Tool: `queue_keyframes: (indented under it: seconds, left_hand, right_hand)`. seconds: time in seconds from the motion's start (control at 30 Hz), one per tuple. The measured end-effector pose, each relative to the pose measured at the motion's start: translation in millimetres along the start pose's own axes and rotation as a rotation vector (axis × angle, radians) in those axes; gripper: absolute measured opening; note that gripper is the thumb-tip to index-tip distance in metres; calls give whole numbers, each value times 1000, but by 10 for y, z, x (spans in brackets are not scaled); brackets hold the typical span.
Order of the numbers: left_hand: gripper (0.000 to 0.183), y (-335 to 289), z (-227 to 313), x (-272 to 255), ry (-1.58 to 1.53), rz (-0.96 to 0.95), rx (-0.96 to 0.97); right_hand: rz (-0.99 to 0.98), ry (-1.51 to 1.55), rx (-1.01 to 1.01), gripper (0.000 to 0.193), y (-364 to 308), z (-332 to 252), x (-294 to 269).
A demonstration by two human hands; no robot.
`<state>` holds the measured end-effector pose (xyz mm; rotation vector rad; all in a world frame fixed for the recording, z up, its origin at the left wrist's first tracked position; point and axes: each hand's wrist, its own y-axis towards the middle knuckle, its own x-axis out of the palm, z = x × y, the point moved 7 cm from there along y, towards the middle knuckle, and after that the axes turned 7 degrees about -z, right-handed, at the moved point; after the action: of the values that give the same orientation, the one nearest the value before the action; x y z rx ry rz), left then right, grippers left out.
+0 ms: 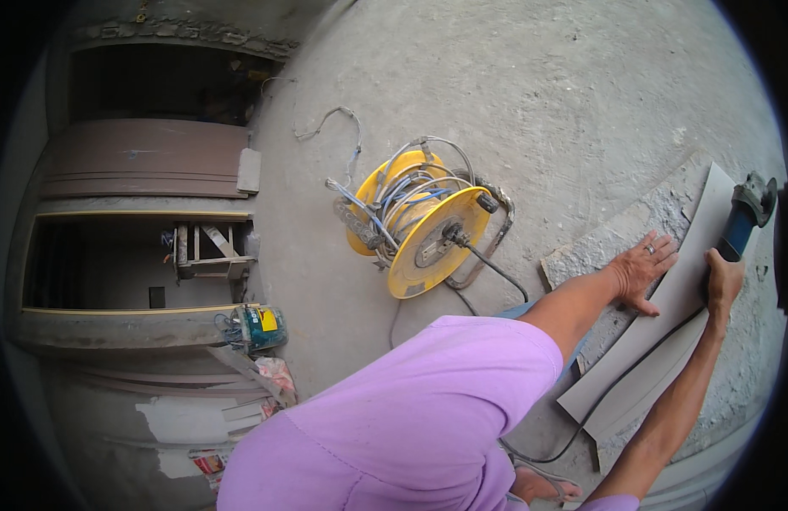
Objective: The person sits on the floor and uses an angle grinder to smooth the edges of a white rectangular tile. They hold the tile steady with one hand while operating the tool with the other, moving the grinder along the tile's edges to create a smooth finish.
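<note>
My left hand (645, 274) lies spread on the edge of a long grey tile strip (641, 353), its fingers apart and a ring on one of them. In my right hand (723, 285) is a blue angle grinder (738, 228), gripped round its body, with its dark head and guard over the far end of the strip. The black power cord (592, 407) runs from the grinder back across the strip to the floor. Beneath the strip is a rough, cement-crusted board (654, 209). Whether the disc touches the tile cannot be made out.
A yellow cable reel (437, 247) wound with grey and blue cable stands on the concrete floor (530, 102) to the left. Farther left are a green bucket (262, 328), a wooden stool (215, 254) inside a doorway, and a brown door panel (147, 157). My sandalled foot (539, 485) is near the cord.
</note>
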<state>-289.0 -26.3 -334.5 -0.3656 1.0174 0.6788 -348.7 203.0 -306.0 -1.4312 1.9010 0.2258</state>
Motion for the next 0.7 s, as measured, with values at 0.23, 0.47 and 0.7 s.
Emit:
queue_keyframes:
  seconds: [0.23, 0.47, 0.7]
  left_hand:
    - [122, 9, 15, 4, 9, -4, -3]
    - [122, 19, 26, 5, 13, -5, -5]
    - [122, 23, 35, 6, 27, 2, -7]
  right_hand:
    - [3, -19, 32, 43, -10, 8, -22]
    - [34, -12, -5, 39, -10, 2, -39]
    - [26, -1, -47, 41, -4, -17, -51]
